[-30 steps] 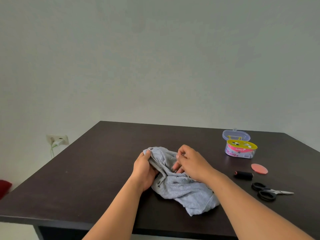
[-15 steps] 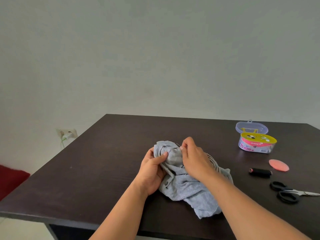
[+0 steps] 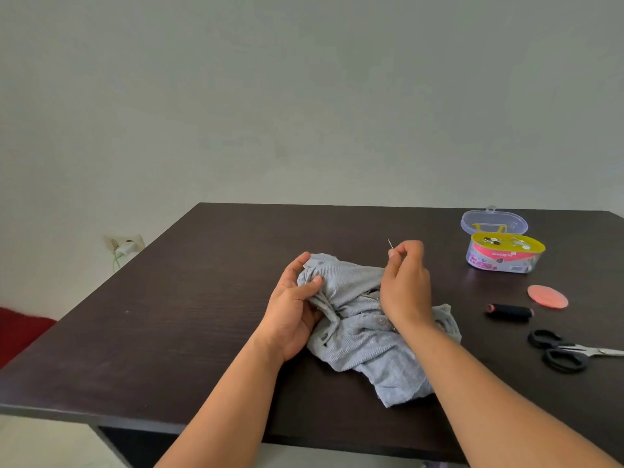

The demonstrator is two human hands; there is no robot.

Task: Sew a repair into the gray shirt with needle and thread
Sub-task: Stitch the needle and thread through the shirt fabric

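The crumpled gray button-front shirt of ribbed cloth [image 3: 364, 336] lies bunched on the dark brown wooden surface [image 3: 189, 298], a little toward its near edge, with a few small buttons showing along its placket. We see our left hand [image 3: 293, 309] gripping the shirt's far left fold, thumb laid over the top of the cloth and fingers tucked behind it. Our right hand [image 3: 407, 285] is raised just above the shirt's far right part, wrist crossing over the cloth, and its thumb and forefinger pinch a thin silver sewing needle [image 3: 390, 244] whose tip points up and away from us. We cannot make out any thread running from the needle to the cloth.

To the right of the shirt, apart from it, a black spool of thread [image 3: 510, 311] lies on its side. Just beyond the spool sits a flat oval salmon-pink piece [image 3: 547, 296]. Nearer to us than the spool, black-handled scissors [image 3: 567, 353] lie flat, their metal blades pointing toward the right edge of the view. Farther back on the right stands a small oval clear plastic sewing kit box with a yellow tray and pink label [image 3: 504, 253], its clear lid [image 3: 493, 221] swung open behind it.

Beyond the left side of the surface, a white wall socket with a plug and pale green cable [image 3: 124, 247] sits low on the pale wall, and something red [image 3: 20, 332] shows at the left edge of the view, below the surface's level.
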